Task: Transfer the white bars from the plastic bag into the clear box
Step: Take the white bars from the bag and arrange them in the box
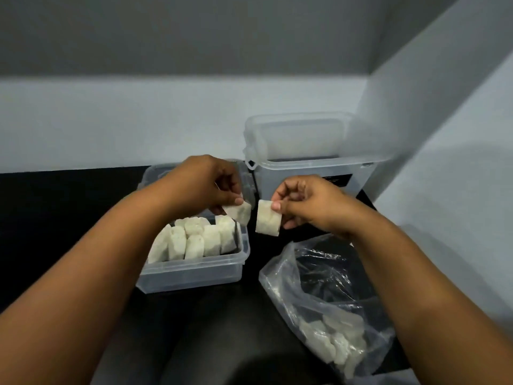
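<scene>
Near the middle of the frame the left hand (pixel 206 180) pinches a small white bar (pixel 238 212) between its thumb and the tips of its curled fingers (pixel 238 201), holding it above the far right corner of the clear box (pixel 191 269). Just to the right, the right hand (pixel 306 202) pinches a second, larger white bar (pixel 268 221) by its upper right corner, thumb on the near face and the other fingers curled behind; this bar hangs over the dark bench (pixel 55 218) in the gap between the box and the plastic bag (pixel 319 290). The two held bars sit close together but apart, not touching. The clear box sits left of centre on the bench and already carries a packed row of white bars (pixel 194 240), standing on end and leaning against each other across its near half. The plastic bag lies crumpled at the lower right of the frame, its mouth open toward the hands, with a cluster of remaining bars (pixel 337 343) showing through the film at its near end. Behind the hands, at upper centre, stands a taller clear container (pixel 313 176) with its lid (pixel 297 137) propped up against the pale wall (pixel 111 120).
</scene>
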Available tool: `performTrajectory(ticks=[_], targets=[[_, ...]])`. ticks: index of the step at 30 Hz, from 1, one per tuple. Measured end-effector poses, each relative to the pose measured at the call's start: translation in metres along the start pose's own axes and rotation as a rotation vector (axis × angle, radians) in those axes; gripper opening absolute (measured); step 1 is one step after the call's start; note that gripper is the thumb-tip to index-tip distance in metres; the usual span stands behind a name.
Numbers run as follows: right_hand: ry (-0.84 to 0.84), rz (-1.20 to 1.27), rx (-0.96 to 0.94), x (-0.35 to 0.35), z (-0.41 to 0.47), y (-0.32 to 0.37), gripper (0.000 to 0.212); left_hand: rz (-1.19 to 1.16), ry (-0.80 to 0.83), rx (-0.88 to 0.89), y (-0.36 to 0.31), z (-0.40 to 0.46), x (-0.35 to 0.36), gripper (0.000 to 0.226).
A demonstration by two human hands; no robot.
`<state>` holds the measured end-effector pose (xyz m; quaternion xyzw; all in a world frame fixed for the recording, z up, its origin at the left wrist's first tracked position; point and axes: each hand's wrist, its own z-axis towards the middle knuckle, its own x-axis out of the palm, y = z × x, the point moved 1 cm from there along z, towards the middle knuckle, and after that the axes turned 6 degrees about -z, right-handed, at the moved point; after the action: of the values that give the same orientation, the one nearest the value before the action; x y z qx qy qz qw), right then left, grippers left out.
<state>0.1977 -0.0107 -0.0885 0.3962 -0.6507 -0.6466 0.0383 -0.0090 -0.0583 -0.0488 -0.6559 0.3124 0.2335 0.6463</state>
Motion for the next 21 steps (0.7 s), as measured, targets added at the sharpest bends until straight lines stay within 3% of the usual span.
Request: performTrajectory(ticks=[5, 10, 13, 21], targets=[[0.023, -0.103, -0.073, 0.038, 0.038, 0.026, 0.006, 0.084, -0.042, -0.063, 0.048, -0.006, -0.041, 0.007], [0.056, -0.469, -0.092, 0.083, 0.074, 0.040, 0.004, 0.320, 0.071, -0.088, 0.096, -0.015, -0.055, 0.017], [0.184, -0.544, -0.043, 0.112, 0.092, 0.040, 0.004, 0.328, 0.090, -0.106, 0.117, -0.018, -0.056, 0.021], [0.519, -0.478, 0.135, 0.178, 0.131, 0.030, 0.011, 0.104, -0.088, -0.039, 0.140, -0.026, -0.084, 0.030]])
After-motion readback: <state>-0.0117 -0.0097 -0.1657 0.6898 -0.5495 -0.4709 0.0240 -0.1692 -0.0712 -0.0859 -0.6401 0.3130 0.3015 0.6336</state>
